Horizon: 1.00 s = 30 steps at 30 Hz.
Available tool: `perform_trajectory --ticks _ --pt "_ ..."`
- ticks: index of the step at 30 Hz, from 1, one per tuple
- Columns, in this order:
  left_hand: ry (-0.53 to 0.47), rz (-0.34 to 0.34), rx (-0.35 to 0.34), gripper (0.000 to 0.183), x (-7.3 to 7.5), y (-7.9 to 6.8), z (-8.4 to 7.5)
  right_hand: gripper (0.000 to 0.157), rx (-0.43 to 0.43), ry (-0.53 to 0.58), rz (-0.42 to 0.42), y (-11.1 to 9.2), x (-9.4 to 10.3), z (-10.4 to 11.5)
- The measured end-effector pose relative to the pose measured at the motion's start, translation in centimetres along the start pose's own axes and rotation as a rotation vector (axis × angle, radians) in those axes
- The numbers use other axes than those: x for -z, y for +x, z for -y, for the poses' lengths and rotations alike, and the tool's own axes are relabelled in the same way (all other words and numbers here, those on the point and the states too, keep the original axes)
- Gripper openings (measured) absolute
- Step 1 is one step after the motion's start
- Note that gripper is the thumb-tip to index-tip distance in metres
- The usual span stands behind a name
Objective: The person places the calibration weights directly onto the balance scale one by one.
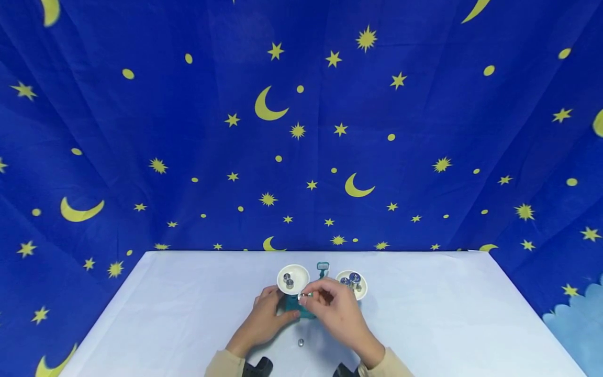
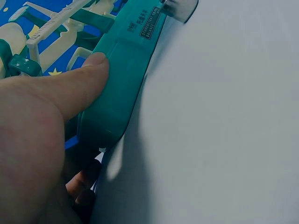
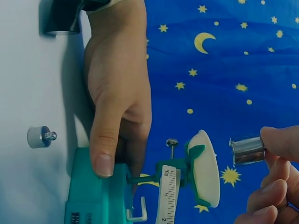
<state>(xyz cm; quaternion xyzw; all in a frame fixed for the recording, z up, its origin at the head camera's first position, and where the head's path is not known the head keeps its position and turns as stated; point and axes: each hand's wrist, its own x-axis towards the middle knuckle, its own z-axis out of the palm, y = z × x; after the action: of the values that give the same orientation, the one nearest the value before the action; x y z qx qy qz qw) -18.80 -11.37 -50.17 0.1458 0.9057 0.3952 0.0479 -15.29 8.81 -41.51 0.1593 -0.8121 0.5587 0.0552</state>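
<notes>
A teal balance scale (image 1: 301, 310) with two white pans stands on the table. My left hand (image 1: 265, 320) grips the left end of its base; the thumb (image 2: 96, 74) presses on the front and the fingers are partly hidden behind. With thumb and fingers, my right hand (image 1: 336, 309) pinches a shiny cylindrical metal weight (image 3: 247, 150), apart from the left pan (image 3: 208, 170) and just off its face in the right wrist view. On that left pan (image 1: 299, 273) stand two small weights (image 1: 289, 281). The right pan (image 1: 361, 296) bears several weights (image 1: 355, 278).
One small knobbed weight (image 1: 301, 343) stands on the white tabletop (image 1: 165, 314), in front of the scale. A ruled white beam (image 3: 168, 193) runs along the scale. Behind the table hangs a blue cloth (image 1: 301, 157) with yellow moons and stars.
</notes>
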Motion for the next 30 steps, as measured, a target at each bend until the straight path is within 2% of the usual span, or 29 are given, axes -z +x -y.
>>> perform_trajectory --ticks 3,12,20,30 --pt "-0.003 -0.003 -0.004 0.077 0.0 0.0 0.0 0.013 -0.006 0.000 -0.021 0.2 -0.1 0.0" --pt "0.007 -0.002 0.000 0.077 0.0 0.0 -0.1 0.011 0.053 -0.016 -0.067 0.8 -0.6 -0.2" --pt "0.002 0.002 0.002 0.077 0.2 -0.1 -0.2 0.010 0.015 -0.025 -0.097 1.3 -0.8 0.1" --pt "0.007 0.006 -0.004 0.078 0.1 0.0 -0.2 0.007 0.073 -0.082 -0.173 1.7 -1.6 0.1"
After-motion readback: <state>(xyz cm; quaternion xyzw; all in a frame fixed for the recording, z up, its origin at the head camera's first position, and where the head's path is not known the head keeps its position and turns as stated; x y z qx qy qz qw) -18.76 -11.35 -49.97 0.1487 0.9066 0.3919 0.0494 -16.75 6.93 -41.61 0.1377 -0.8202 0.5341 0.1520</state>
